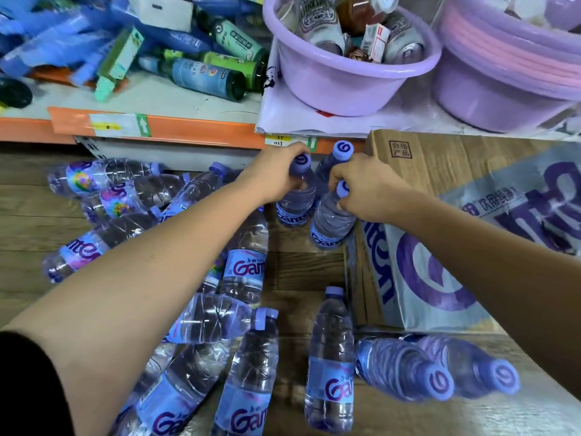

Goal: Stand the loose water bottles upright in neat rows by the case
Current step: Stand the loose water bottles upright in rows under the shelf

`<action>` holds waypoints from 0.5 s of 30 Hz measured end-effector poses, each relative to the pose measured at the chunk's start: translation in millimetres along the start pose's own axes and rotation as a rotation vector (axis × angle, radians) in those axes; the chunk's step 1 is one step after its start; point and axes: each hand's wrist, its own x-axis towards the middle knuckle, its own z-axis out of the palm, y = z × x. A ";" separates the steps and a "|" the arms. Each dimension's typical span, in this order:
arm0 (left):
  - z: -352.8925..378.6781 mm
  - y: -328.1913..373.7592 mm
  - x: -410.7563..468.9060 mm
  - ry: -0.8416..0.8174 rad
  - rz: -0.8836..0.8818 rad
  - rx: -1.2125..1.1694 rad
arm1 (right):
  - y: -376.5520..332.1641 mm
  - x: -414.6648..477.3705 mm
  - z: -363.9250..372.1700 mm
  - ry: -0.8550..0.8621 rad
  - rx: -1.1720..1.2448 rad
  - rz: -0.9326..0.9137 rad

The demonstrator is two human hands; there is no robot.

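My left hand (276, 176) grips the neck of an upright water bottle (297, 202) with a purple cap. My right hand (366, 190) grips the neck of a second upright bottle (330, 225) right beside the cardboard case (440, 234). A third bottle (336, 162) stands upright behind them, against the case corner. Several loose bottles (239, 275) lie on the wooden floor at left and near me. Two more bottles (405, 369) stand at the case's near end, their caps pointing toward the camera.
An orange-edged shelf (176, 124) runs across the back with toothbrush packs and dark bottles. Two purple basins (345, 70) sit on white sheets above the case. A single bottle (330, 360) lies on the floor between the pile and the case.
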 end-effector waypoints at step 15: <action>35.5 -68.9 -8.3 -0.178 -0.182 0.320 | -15.4 14.2 -13.7 0.278 -0.263 -0.159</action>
